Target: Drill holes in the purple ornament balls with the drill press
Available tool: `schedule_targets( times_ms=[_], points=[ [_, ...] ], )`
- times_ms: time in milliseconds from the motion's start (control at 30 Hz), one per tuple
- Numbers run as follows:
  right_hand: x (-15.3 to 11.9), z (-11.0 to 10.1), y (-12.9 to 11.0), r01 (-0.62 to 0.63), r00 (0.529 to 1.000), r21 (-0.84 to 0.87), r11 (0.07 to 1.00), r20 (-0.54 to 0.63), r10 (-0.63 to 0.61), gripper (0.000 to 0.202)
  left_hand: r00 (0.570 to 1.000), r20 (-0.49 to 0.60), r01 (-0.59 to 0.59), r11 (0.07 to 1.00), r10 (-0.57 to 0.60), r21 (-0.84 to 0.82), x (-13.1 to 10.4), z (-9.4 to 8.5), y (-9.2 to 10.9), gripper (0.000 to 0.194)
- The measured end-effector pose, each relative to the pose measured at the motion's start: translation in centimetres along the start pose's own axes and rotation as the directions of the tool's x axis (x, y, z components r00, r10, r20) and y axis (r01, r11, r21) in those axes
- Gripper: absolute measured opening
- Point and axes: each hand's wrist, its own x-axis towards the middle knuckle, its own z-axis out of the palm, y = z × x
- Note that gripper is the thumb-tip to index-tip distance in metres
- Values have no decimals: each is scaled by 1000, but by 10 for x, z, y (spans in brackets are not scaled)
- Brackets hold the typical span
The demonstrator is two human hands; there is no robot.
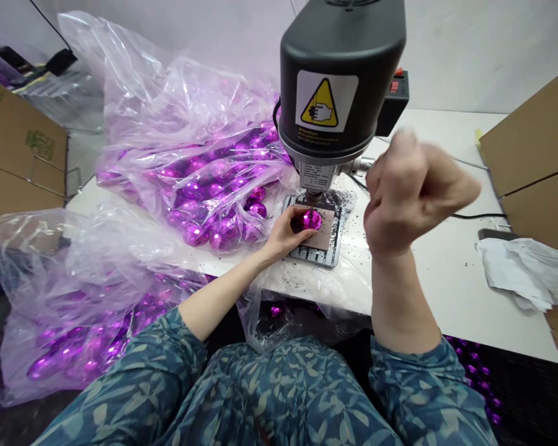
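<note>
A shiny magenta faceted piece (312, 220) lies on the small board of the drill press base (328, 257), directly under the drill tip. Thumb and fingers of my left hand (288, 234) grip this piece from its left side. My right hand (407, 195) is raised at the right of the black drill press (341, 62), its fingers curled into a closed grip. What it holds, if anything, is hidden behind the fingers. Dark shavings are scattered around the base.
A clear plastic bag (186, 124) full of magenta pieces covers the table's left part. Another such bag (74, 322) hangs at the lower left. Cardboard boxes stand left (23, 155) and right (534, 148). White crumpled sheets (521, 272) lie on the white table (451, 279) at right.
</note>
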Motion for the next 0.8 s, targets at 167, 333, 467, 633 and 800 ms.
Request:
schedule_targets(
  times_ms=[167, 333, 467, 633, 800],
  points=[
    [36, 14, 1, -169, 985, 111, 979, -13, 171, 59, 996, -89, 10, 984, 6, 177, -14, -3, 19, 44],
    [35, 13, 2, -178, 984, 122, 976, 9, 178, 55, 894, 431, -265, 919, 120, 294, -80, -7, 62, 30],
    [34, 11, 2, -195, 980, 138, 971, 1, 197, 56, 704, 710, -357, 865, 1, 353, -113, -12, 75, 25],
    [34, 12, 3, -189, 981, 153, 970, -2, 192, 58, 881, 471, -229, 917, 52, 327, -66, -42, 57, 15],
    [34, 13, 3, -193, 980, 167, 967, -14, 198, 59, 994, -50, 102, 652, -98, 751, 8, -80, 28, 26]
  ],
)
